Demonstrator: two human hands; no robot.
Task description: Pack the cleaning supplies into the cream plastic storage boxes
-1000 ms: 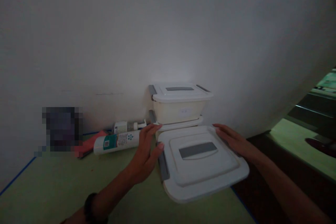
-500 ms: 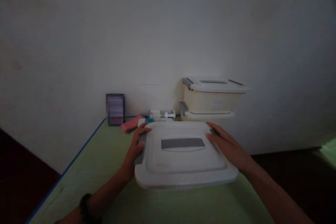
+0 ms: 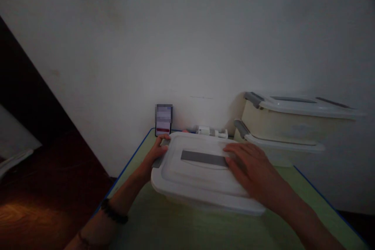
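Note:
A lidded plastic storage box (image 3: 202, 185) is in front of me on the table, with a white lid and a grey strip in the lid's middle. My left hand (image 3: 158, 152) grips its left edge at the grey latch (image 3: 158, 161), fingers curled over the rim. On the right part of the lid rests my right hand (image 3: 249, 166), palm down, fingers stretched out and touching the strip's right end. That hand hides the box's right latch.
Two similar boxes are stacked at the back right, an upper box (image 3: 281, 123) on a lower box (image 3: 281, 143). A white pump bottle (image 3: 211, 131) lies by the wall. A phone (image 3: 163, 121) stands at the back left corner of the green table (image 3: 137, 222) with blue edging.
My right hand has moved from the box's right edge onto the top of its lid. The left hand keeps to the left latch. The view has turned left.

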